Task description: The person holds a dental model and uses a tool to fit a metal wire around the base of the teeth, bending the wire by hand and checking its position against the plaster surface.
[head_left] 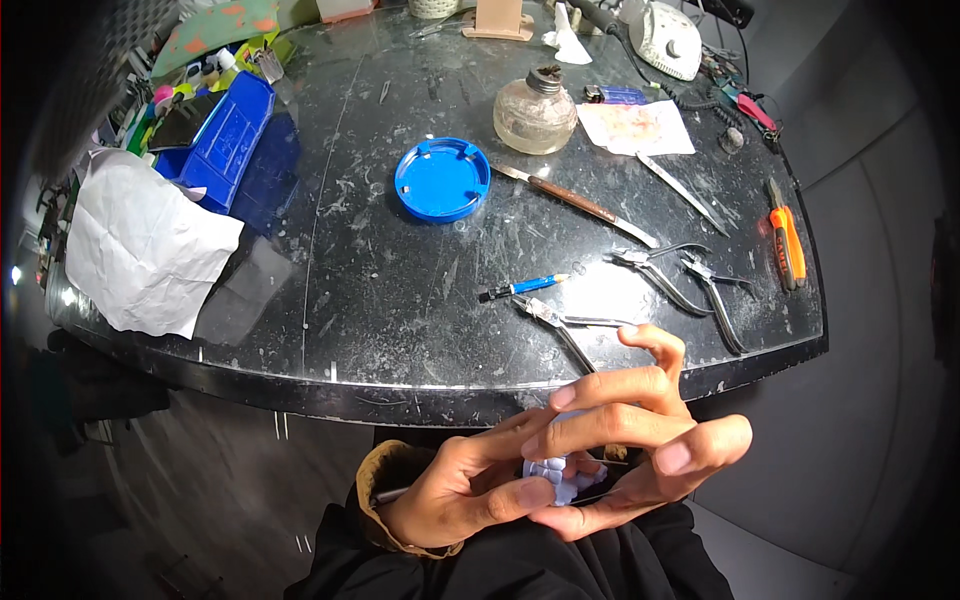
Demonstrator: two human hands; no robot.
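Note:
Just below the table's front edge I hold a small pale-blue dental cast [548, 468] with tooth shapes along it. My left hand [465, 490] grips it from the left, thumb across its near side. From the right, my right hand [640, 440] curls around it, thumb beneath and two fingers over the top; one finger is raised. A thin wire [597, 497] shows beside the cast near the right palm. My fingers hide much of the cast. Closest on the table are pliers [545, 313] with metal handles and a blue pencil [525, 288].
Two more metal pliers [665, 280], [715, 300] and orange-handled pliers [785, 245] lie to the right. Behind are a wooden-handled knife [575, 197], a blue round dish [442, 180], a glass burner [535, 118] and a metal spatula [685, 195]. Blue bins [225, 145] and white paper [145, 245] stand left.

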